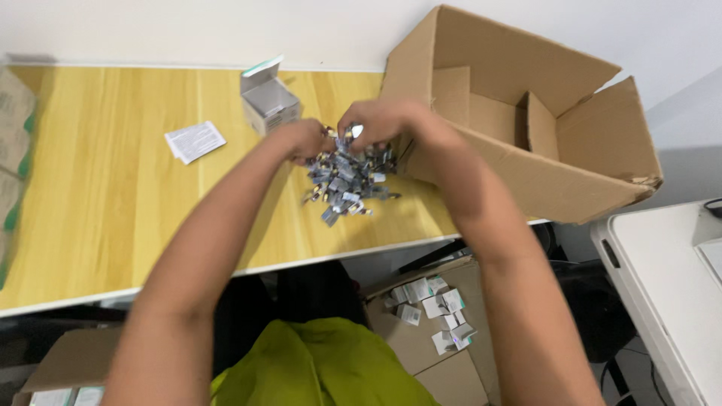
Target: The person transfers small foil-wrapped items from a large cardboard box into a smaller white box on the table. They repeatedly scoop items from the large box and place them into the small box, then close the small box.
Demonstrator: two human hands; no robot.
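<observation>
Reaching over the wooden table (113,188), the left hand (304,139) and right hand (380,120) curled their fingers into a pile of small silvery packets (346,180), lying beside the open cardboard box (526,135) and near a little grey carton (269,101).

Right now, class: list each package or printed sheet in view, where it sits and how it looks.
Small open carton: desk's far side, grey-white, green-edged flap.
Folded leaflet: left of it, white, flat.
Large cardboard box: desk's right end, brown, flaps open.
Small cartons: on a floor box, white.
</observation>
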